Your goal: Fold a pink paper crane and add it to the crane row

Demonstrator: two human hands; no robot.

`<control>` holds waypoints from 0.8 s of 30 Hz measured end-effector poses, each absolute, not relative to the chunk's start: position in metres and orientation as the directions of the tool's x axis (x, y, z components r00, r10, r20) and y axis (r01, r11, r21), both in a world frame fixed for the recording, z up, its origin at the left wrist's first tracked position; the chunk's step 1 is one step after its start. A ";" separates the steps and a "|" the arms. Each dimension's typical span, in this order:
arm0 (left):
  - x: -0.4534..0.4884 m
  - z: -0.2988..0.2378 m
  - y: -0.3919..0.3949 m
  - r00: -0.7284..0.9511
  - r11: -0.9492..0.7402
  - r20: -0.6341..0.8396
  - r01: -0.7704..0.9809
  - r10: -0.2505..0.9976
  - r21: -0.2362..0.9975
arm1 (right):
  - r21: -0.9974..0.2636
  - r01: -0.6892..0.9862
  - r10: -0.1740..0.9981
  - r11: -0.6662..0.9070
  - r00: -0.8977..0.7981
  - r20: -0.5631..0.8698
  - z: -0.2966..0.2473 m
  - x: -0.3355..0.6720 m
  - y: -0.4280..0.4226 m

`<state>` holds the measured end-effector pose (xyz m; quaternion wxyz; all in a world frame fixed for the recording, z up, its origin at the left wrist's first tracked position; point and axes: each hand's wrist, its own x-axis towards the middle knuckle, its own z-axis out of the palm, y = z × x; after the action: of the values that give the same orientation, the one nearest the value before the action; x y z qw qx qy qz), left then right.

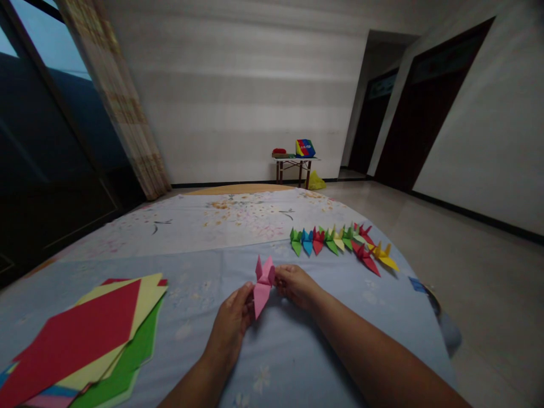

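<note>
A pink origami crane [263, 283] is held just above the blue tablecloth, in the middle of the head view. Its two points stand upward and one wing points down toward me. My left hand [236, 313] pinches its left side, thumb and fingers closed on the paper. On the other side my right hand [294, 284] grips the crane's right edge, with the fingertips partly hidden behind the paper. Farther off to the right stands a row of folded paper cranes [318, 241] in green, blue, red and yellow.
At the left lies a loose stack of coloured paper sheets [85, 334], red on top. The round table has a blue cloth [178, 323] in front and a white floral cloth [187, 221] behind. By the far wall is a small table [297, 160] with a colourful box [305, 148].
</note>
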<state>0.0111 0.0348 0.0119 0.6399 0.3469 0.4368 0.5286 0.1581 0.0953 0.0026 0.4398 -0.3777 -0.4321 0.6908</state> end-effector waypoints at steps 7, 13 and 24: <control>0.009 0.005 0.039 0.072 0.228 -0.217 -0.350 0.974 0.909 | -0.951 -0.232 0.940 -0.206 -0.316 -0.126 -0.004 0.158 0.099; 0.007 0.006 0.041 0.009 0.199 -0.213 -0.394 0.977 0.897 | -0.972 -0.224 0.993 -0.068 -0.108 -0.044 -0.008 0.162 0.105; 0.006 0.013 0.042 0.011 0.192 -0.202 -0.365 0.979 0.911 | -0.960 0.031 0.947 0.277 -0.180 0.267 -0.008 0.152 0.096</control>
<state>0.0064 0.0420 0.0131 0.6250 0.3389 0.4532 0.5377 0.1525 0.0959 -0.0084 0.5046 -0.3944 -0.6196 0.4538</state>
